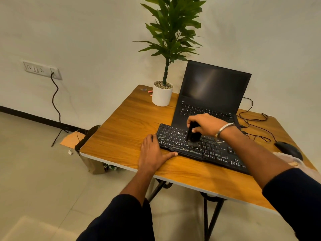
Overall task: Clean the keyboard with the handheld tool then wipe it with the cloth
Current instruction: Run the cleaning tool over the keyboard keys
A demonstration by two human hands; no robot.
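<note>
My right grip (205, 125) pinches the dark handheld brush tool (193, 134) upright on the black plastic keyboard (199, 147); my left grip (152, 152), fingers spread, presses its nine o'clock end on the wooden worktop (121, 136).

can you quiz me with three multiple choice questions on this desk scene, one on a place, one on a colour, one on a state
1. Where does the potted plant stand?
A. on the floor
B. on the table, left of the laptop
C. on the keyboard

2. What colour is the plant's pot?
A. white
B. red
C. black

3. What is the right hand doing?
A. resting flat on the table
B. gripping the mouse
C. gripping a dark handheld tool on the keyboard

Answers:
1 B, the pot sits on the wooden table beside the laptop.
2 A, the pot is plain white.
3 C, its fingers curl round the handheld tool, whose end meets the keyboard; the mouse lies untouched.
</note>
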